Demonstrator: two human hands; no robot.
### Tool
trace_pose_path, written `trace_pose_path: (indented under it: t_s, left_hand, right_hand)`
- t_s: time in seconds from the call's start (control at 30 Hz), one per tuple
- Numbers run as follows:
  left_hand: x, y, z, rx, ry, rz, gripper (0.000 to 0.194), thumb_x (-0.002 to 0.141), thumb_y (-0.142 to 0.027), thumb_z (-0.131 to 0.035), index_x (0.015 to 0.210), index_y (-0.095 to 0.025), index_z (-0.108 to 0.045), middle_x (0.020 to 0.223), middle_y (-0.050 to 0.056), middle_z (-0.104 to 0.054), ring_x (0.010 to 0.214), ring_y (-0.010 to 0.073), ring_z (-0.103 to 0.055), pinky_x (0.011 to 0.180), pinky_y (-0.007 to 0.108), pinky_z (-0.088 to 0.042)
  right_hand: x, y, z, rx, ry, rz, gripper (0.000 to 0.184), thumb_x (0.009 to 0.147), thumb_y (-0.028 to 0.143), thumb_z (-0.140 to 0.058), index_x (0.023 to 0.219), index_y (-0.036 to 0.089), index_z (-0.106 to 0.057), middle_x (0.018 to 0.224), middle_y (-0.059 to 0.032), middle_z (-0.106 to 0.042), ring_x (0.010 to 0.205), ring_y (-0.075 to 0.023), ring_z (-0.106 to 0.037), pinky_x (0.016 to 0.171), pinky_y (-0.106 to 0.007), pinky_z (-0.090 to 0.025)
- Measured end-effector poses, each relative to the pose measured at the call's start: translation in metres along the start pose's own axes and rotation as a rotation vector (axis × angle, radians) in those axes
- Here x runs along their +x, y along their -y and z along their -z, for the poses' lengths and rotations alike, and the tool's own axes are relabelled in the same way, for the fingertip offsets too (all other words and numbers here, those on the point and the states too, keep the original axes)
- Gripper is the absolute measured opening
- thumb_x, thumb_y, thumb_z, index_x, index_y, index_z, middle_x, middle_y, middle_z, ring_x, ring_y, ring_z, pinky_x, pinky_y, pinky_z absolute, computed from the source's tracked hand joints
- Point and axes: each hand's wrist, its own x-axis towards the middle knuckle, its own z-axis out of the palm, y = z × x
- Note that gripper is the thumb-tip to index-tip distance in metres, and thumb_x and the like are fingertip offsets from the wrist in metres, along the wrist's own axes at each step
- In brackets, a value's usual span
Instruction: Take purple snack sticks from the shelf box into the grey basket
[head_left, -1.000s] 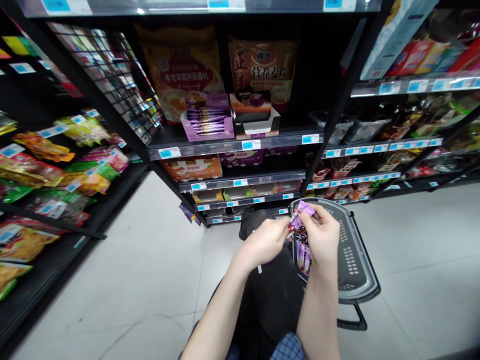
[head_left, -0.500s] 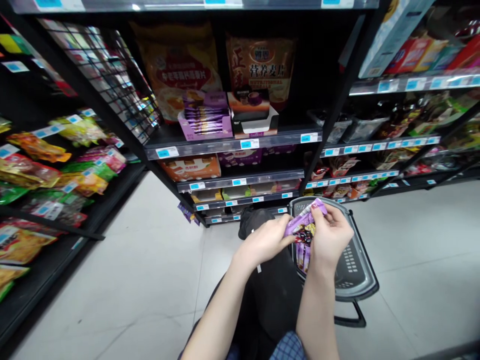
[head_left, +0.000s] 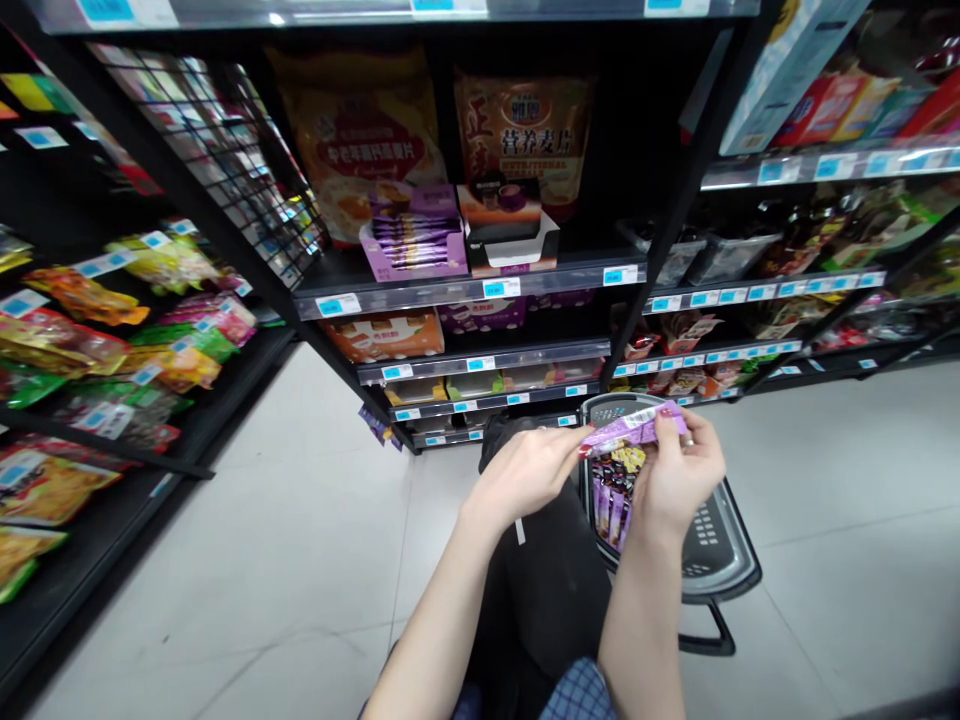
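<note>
Between my two hands a purple stick packet (head_left: 634,430) is stretched out above the basket. My left hand (head_left: 529,470) pinches its left end, and my right hand (head_left: 686,465) grips the right end between thumb and fingers. Beneath them stands a dark shopping basket (head_left: 739,520) on the floor, its handle folded outward. Several purple stick packets (head_left: 611,510) and some yellow-and-dark packets (head_left: 626,457) lie inside it, partly covered by my right hand and wrist.
Ahead is a black shelf (head_left: 480,290) with a purple display box of sticks (head_left: 416,240), an orange-and-white box (head_left: 510,225) and cereal bags (head_left: 525,130). Bagged snacks (head_left: 67,340) fill a rack on the left. My knee (head_left: 562,560) is beside the basket.
The stick packet has turned from a steep slant to nearly level, its barcode side now showing. My right hand has shifted slightly right, uncovering more packets in the basket.
</note>
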Motion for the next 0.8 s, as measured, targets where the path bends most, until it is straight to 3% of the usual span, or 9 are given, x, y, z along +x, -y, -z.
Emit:
trace_pose_path:
  t_s: [0.2,0.37,0.6,0.8]
  left_hand:
    - [0.002,0.001,-0.005,0.011,-0.243,0.052,0.031,0.093,-0.022,-0.041,0.113,-0.023,-0.064,0.104,0.000,-0.071,0.083,0.0175,-0.065,0.073,0.031,-0.049]
    - [0.002,0.000,-0.004,-0.240,-0.352,0.181,0.023,0.088,-0.023,-0.051,0.098,-0.026,-0.072,0.090,-0.002,-0.074,0.074,0.0147,-0.065,0.073,0.027,-0.049]
    - [0.001,0.003,0.002,-0.669,-0.339,0.351,0.015,0.078,-0.024,-0.064,0.088,-0.021,-0.074,0.092,0.001,-0.074,0.089,0.0185,-0.069,0.078,0.025,-0.052]
    - [-0.005,0.013,0.012,-0.663,-0.184,0.160,0.019,0.078,-0.027,-0.065,0.094,-0.020,-0.073,0.096,0.002,-0.073,0.091,0.0194,-0.068,0.081,0.026,-0.052]
  right_hand:
    - [-0.008,0.005,-0.008,0.093,-0.041,0.049,0.018,0.065,0.020,-0.071,0.079,0.014,-0.062,0.075,0.0007,-0.061,0.071,-0.0105,-0.058,0.070,-0.027,-0.047]
    - [-0.011,0.010,-0.012,0.141,0.021,0.064,0.018,0.066,0.018,-0.071,0.081,0.015,-0.061,0.075,0.0021,-0.059,0.069,-0.0086,-0.058,0.068,-0.024,-0.046]
    - [-0.012,0.014,-0.012,0.210,0.048,0.048,0.016,0.064,0.015,-0.071,0.078,0.015,-0.062,0.070,0.0023,-0.060,0.065,-0.0093,-0.059,0.063,-0.024,-0.047]
    - [-0.013,0.014,-0.013,0.211,0.023,-0.002,0.016,0.065,0.015,-0.068,0.078,0.015,-0.060,0.072,0.0016,-0.061,0.068,-0.0109,-0.061,0.066,-0.026,-0.050]
